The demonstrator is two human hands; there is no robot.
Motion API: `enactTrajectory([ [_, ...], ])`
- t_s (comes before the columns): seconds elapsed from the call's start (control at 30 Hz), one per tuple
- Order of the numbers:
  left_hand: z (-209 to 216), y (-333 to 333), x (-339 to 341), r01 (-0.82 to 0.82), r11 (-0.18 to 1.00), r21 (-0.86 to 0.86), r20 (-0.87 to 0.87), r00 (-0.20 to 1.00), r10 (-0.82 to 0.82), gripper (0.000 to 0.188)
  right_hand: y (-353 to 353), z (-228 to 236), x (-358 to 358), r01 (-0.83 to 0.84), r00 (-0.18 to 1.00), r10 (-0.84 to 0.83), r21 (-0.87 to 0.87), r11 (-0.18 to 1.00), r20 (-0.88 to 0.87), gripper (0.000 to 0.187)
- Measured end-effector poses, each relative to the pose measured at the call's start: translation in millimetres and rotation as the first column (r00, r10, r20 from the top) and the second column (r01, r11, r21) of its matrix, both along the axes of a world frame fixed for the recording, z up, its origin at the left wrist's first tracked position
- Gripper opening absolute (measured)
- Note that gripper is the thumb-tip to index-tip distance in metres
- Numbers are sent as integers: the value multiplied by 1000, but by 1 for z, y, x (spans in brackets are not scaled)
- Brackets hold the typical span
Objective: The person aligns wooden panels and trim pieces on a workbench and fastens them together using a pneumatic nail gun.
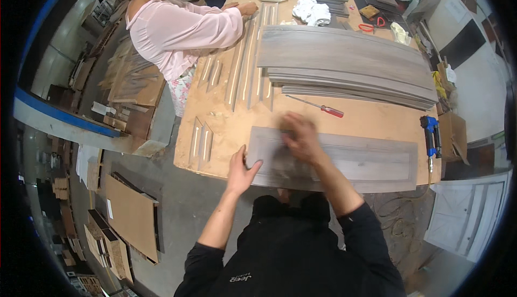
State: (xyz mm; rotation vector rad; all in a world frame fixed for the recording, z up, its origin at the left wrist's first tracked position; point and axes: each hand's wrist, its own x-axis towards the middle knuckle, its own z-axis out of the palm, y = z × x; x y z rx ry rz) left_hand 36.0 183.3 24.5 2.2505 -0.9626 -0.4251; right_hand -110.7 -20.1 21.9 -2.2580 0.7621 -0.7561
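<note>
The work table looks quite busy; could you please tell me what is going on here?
The person's left hand is at the left end of a grey panel, while the right hand, blurred, is over its upper left part. Beyond the panel lie a red-handled screwdriver and a stack of grey boards; a blue tool lies to the right. Across at the left, a co-worker in pink reaches toward narrow strips.
</note>
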Motion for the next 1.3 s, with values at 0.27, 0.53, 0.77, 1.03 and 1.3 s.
enactTrajectory([
  [0.27,-6,66,-16,275,938,211,166,936,-312,65,-11,29,-374,601,667,-579,-121,790,-469,51],
  [0.53,-9,58,-14,276,958,-84,-115,952,-284,62,-3,8,-494,605,766,-532,126,786,-361,57],
  [0.77,-25,61,6,363,931,16,43,930,-364,61,-23,13,-508,493,808,-440,42,869,-391,44],
  [1.03,23,30,5,485,843,232,1,867,-499,58,-18,5,-512,599,782,-499,230,767,-374,55],
  [1.3,58,-175,-170,873,482,80,207,458,-864,38,36,-53,-395,787,-199,-971,612,-80,130,53],
])
